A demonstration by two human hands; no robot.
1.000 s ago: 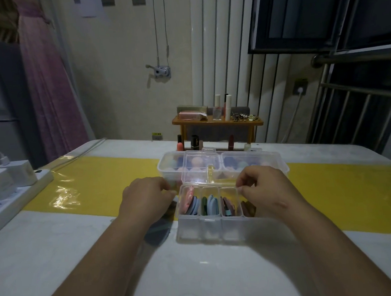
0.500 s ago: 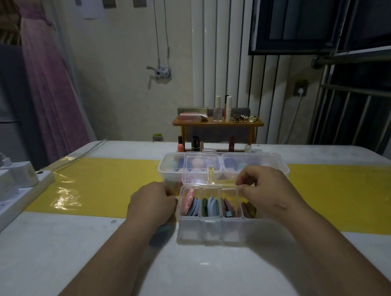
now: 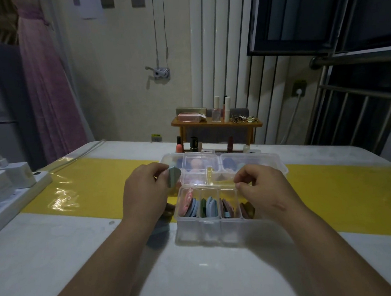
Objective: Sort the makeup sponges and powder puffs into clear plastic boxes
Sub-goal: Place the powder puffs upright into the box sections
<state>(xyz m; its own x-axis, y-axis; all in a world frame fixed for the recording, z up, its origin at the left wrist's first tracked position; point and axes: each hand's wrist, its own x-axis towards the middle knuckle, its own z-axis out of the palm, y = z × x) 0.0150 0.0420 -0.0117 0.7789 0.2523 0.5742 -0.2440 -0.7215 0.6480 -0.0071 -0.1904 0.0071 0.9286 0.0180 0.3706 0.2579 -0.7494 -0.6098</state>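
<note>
On the white table, a long clear box is placed, and at its 6 o'clock a smaller clear box is laid open, with coloured puffs stood on edge inside. At 3 o'clock of this box the right hand is held with fingers curled; whether anything is pinched cannot be told. At 10 o'clock the left hand is seen, and a pale green puff is pinched in it.

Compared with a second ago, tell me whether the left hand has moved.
Yes. The left hand has risen from beside the front box toward the rear box, now pinching a pale blue puff.
</note>
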